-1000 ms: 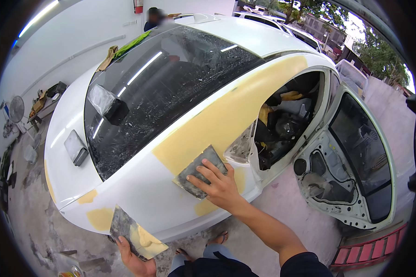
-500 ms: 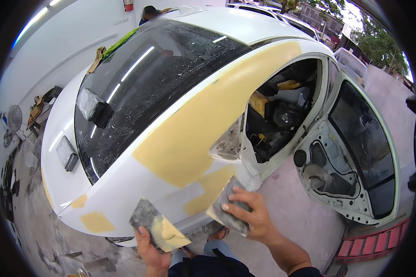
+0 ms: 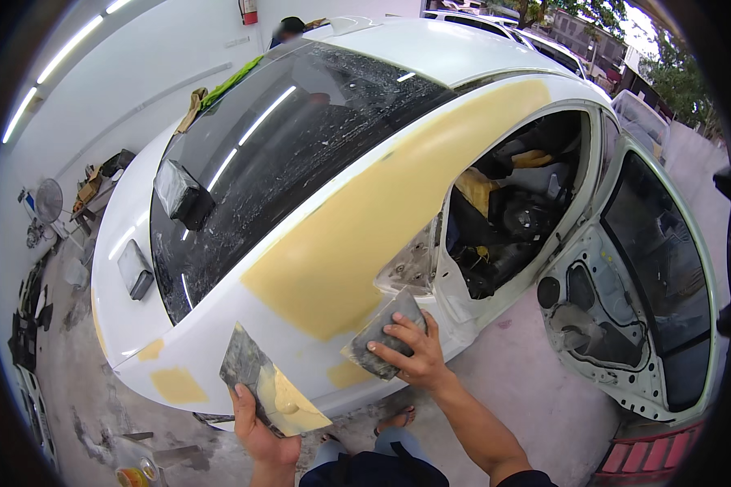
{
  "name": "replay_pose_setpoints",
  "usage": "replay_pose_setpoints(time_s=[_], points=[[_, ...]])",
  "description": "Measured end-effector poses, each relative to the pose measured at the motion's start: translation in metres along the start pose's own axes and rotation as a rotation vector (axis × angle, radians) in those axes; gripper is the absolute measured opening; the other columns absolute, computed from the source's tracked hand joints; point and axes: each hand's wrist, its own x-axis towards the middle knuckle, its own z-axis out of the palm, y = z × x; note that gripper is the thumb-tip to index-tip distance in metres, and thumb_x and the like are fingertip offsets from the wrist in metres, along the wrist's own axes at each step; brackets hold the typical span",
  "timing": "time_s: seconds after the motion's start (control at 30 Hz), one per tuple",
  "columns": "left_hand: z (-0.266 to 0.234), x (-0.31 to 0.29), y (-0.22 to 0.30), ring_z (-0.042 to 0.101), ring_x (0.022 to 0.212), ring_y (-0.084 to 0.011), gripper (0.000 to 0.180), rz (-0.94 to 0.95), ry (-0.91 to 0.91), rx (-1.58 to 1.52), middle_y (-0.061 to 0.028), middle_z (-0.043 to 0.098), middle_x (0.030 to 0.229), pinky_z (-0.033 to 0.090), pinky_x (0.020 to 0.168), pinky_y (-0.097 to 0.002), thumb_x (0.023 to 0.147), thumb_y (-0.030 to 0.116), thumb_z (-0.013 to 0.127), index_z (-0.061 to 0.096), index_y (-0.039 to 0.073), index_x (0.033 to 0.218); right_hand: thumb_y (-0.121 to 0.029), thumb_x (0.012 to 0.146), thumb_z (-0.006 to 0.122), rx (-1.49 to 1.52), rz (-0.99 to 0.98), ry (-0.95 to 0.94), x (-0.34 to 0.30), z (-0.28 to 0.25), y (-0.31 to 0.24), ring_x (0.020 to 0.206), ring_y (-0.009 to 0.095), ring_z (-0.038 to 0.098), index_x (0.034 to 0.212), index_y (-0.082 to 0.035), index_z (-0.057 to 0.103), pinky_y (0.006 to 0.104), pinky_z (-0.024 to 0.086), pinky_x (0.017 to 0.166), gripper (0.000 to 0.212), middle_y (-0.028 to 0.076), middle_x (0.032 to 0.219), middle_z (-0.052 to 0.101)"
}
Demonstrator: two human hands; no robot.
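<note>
My left hand (image 3: 261, 434) grips a grey putty board (image 3: 246, 364) by its lower edge, thumb on top. A smooth mound of yellow body filler (image 3: 288, 399) sits on the board's right part. My right hand (image 3: 414, 351) holds a wide dark grey putty spreader (image 3: 371, 347), its fingers spread across the upper face. The spreader lies over the lower yellow patch of the white car (image 3: 219, 345); whether its edge touches the panel I cannot tell. A large yellow filled area (image 3: 325, 268) runs along the windshield pillar and fender just beyond it.
The car's door (image 3: 625, 300) stands open at right, its inner panel bare. Two wrapped blocks, one on the windshield (image 3: 183, 195) and one near the hood (image 3: 136, 269), lie on the car. A red ramp-like rack (image 3: 650, 454) is at lower right. Another person (image 3: 288, 30) is beyond the car.
My right hand has moved up and left with the spreader, over the lower yellow patch. My left hand has tilted the board more steeply. The whole view has shifted slightly.
</note>
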Motion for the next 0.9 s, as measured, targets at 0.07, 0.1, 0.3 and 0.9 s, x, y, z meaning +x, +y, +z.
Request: replay_pose_setpoints(time_s=[0.07, 0.1, 0.3, 0.9], points=[[-0.009, -0.007, 0.005, 0.063, 0.130, -0.0280, 0.051, -0.018, 0.045, 0.013, -0.0111, 0.062, 0.144, 0.052, 0.110, -0.0472, 0.113, 0.039, 0.049, 0.048, 0.006, 0.152, -0.013, 0.082, 0.076, 0.010, -0.021, -0.020, -0.004, 0.021, -0.004, 0.134, 0.021, 0.061, 0.127, -0.034, 0.077, 0.0584, 0.033, 0.118, 0.049, 0.000, 0.132, 0.063], [-0.014, -0.010, 0.006, 0.064, 0.129, -0.0278, 0.050, -0.016, 0.155, 0.015, -0.0108, 0.063, 0.143, 0.052, 0.109, -0.0467, 0.113, 0.039, 0.049, 0.048, 0.006, 0.152, -0.012, 0.081, 0.075, 0.005, -0.009, -0.005, -0.005, 0.027, -0.005, 0.134, 0.020, 0.061, 0.127, -0.034, 0.077, 0.0584, 0.031, 0.119, 0.051, -0.001, 0.131, 0.064], [-0.051, -0.016, 0.021, 0.065, 0.127, -0.0270, 0.051, 0.016, 0.181, 0.070, -0.0093, 0.064, 0.141, 0.053, 0.108, -0.0453, 0.112, 0.041, 0.053, 0.051, 0.006, 0.150, -0.008, 0.078, 0.075, 0.011, 0.038, -0.021, -0.005, 0.034, -0.010, 0.135, 0.020, 0.061, 0.127, -0.034, 0.077, 0.0572, 0.027, 0.122, 0.056, -0.002, 0.130, 0.066], [-0.066, -0.010, 0.050, 0.065, 0.126, -0.0279, 0.053, 0.023, 0.142, 0.033, -0.0104, 0.065, 0.140, 0.053, 0.108, -0.0453, 0.111, 0.041, 0.052, 0.051, 0.005, 0.150, -0.019, 0.092, 0.073, 0.300, 0.168, 0.569, 0.030, -0.003, -0.031, 0.132, 0.038, 0.061, 0.134, -0.020, 0.070, 0.0537, 0.040, 0.117, 0.043, 0.012, 0.132, 0.064]])
